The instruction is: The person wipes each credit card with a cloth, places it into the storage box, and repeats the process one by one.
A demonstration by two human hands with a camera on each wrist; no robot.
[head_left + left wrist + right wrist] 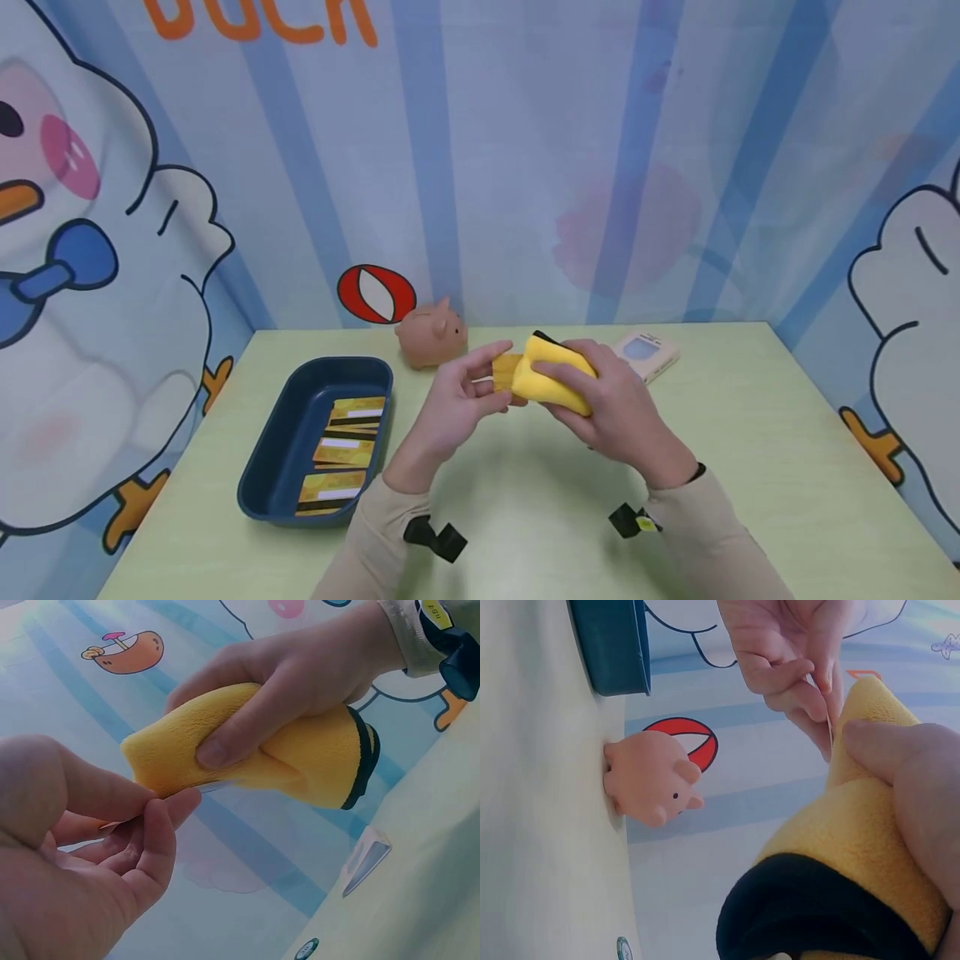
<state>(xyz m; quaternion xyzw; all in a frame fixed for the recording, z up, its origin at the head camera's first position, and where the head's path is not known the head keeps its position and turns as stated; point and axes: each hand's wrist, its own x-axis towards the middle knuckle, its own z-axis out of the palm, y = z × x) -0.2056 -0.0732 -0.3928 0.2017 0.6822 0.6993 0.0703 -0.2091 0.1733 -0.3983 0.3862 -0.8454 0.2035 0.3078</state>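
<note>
Over the middle of the table, my left hand (453, 404) pinches a gold card (505, 373) between thumb and fingers. My right hand (626, 412) grips a folded yellow cloth (551, 382) with black edging, its thumb pressing into the fabric. The cloth covers the card's right part, so that end is hidden. From the left wrist, the yellow cloth (300, 754) appears just beyond the left fingertips. The right wrist view shows the card (827, 724) edge-on as a thin pale line beside the cloth.
A dark blue tray (262, 467) on the left holds several gold cards (343, 452) with black stripes. A pink piggy bank (432, 336) stands at the back edge. Behind the right hand lies a small pale box (651, 357). A printed curtain (510, 167) hangs behind the table.
</note>
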